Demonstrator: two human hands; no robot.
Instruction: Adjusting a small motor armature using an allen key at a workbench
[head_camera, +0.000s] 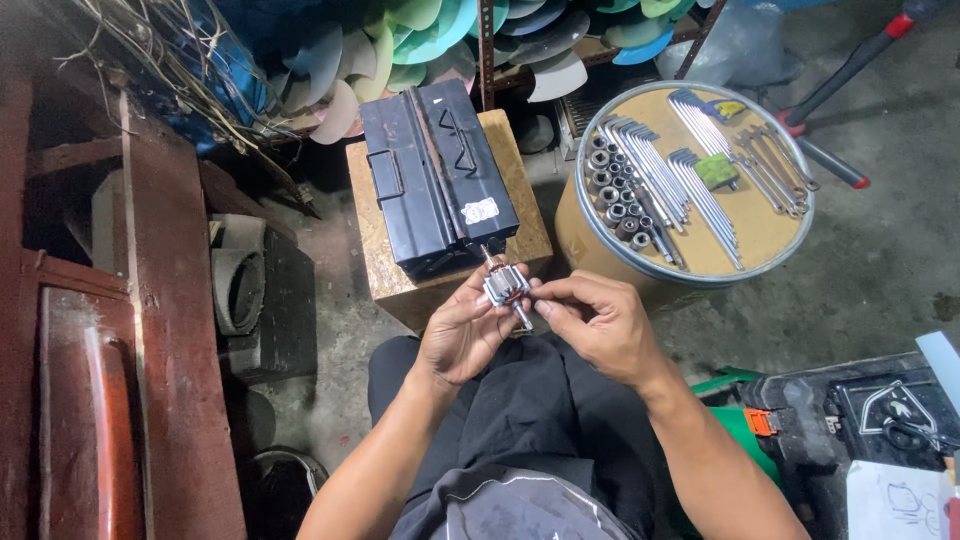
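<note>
Drum (590, 245) of hex keys and sockets, black toolbox (436, 175) on a wood block (385, 275) — person seated before them.
Left hand (462, 330) and right hand (600, 325) both pinch a small motor rotor (506, 286) — held above the lap, just before the block.

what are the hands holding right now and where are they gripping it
Both hands hold a small motor armature. The left hand cradles its wound core; the right hand pinches near the lower shaft end.
</note>
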